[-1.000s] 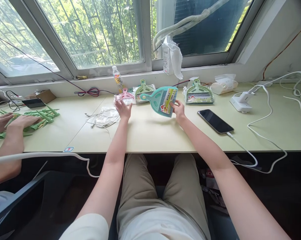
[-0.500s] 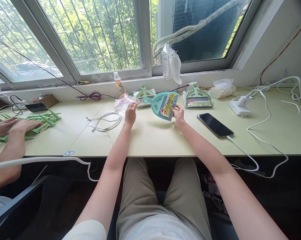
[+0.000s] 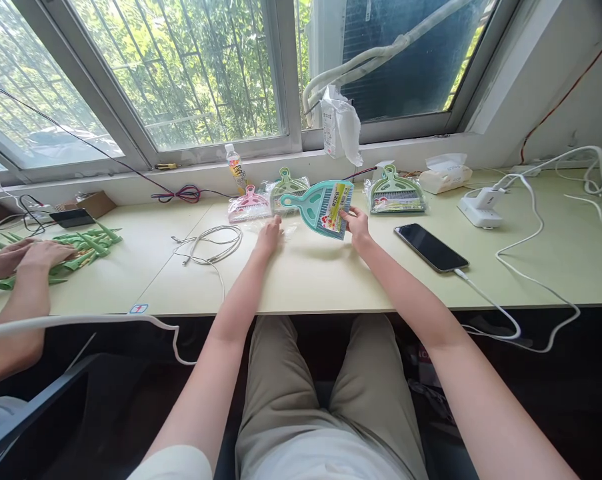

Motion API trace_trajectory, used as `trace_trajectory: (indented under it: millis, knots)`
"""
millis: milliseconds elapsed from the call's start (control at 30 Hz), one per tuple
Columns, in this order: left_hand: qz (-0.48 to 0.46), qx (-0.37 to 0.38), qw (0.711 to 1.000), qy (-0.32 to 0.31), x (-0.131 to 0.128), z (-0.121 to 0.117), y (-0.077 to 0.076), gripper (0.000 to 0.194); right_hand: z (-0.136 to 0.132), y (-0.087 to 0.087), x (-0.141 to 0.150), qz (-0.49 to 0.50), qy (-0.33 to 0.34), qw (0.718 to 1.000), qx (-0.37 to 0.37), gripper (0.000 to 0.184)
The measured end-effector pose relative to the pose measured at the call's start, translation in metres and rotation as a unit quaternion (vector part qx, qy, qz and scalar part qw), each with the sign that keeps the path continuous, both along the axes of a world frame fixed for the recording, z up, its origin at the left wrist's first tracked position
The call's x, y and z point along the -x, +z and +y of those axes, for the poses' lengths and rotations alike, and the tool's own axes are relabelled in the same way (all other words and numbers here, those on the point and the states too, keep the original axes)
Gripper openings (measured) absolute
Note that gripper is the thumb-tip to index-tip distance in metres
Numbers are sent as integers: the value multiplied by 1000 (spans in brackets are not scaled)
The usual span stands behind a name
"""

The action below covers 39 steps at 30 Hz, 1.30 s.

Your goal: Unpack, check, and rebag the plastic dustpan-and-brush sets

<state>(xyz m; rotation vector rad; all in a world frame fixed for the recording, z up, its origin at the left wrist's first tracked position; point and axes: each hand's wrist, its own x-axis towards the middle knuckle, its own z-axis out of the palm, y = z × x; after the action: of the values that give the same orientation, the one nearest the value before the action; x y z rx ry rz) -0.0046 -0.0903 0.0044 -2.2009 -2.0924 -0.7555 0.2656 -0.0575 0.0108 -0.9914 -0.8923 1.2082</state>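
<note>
Our right hand (image 3: 357, 223) is holding the teal dustpan (image 3: 311, 210) by its wide edge, the fingers closed at its right side; the dustpan is hanging tilted above the table (image 3: 325, 280), its handle pointing left and its yellow and white label (image 3: 333, 208) facing us; our left hand (image 3: 271, 237) is staying low over the table, left of the dustpan and apart from it, its fingers drawn narrow; some clear plastic (image 3: 289, 231) is lying right beside those fingers, and we cannot tell whether they are gripping it; behind our left hand a pink dustpan (image 3: 249, 205) is resting in its wrapping, with a green dustpan (image 3: 285, 189) just beside it, and another wrapped dustpan (image 3: 397, 193) is standing to the right of the teal one; near the window a bottle (image 3: 236, 169) is standing upright; a coiled cable (image 3: 215, 243) is lying left of our left hand; to our right a phone (image 3: 429, 247) is lying plugged into a white cord (image 3: 485, 297); at the far left a co-worker's hands (image 3: 48, 253) are resting on green pieces (image 3: 93, 245).
</note>
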Motion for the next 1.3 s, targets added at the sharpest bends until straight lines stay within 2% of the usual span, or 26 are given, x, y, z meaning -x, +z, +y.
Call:
trace_trajectory:
  millis: [100,167,267,400,567,700,900,1000,1167,1300]
  knots:
    - [14,-30,999,27,-6,2,-1,46,1,-1,0,-7,5,1000,-4,21]
    - [13,-47,997,58,-7,3,-1,52,1,-3,0,-15,8,1000,-2,20]
    - [-11,-44,995,93,-5,4,0,53,1,-7,2,-30,7,999,9,19]
    - [-48,-36,994,96,-2,3,3,51,0,-11,7,-52,6,998,21,20]
    - [-83,-136,986,57,-11,0,7,43,1,-14,10,-50,5,998,22,19]
    - [-61,-141,988,16,-20,-3,8,39,3,-15,8,-39,-27,998,41,18]
    - [-31,-136,990,18,-24,-5,8,34,2,-14,4,-28,-44,996,78,15]
    - [-30,-137,990,22,-24,-5,7,30,-2,-11,7,-40,-18,997,70,15]
    - [-35,-152,988,-15,-26,-6,8,26,-12,-7,17,-64,86,994,32,15]
    - [-37,-165,984,-61,-29,-7,9,24,-13,-11,22,-56,59,996,40,15]
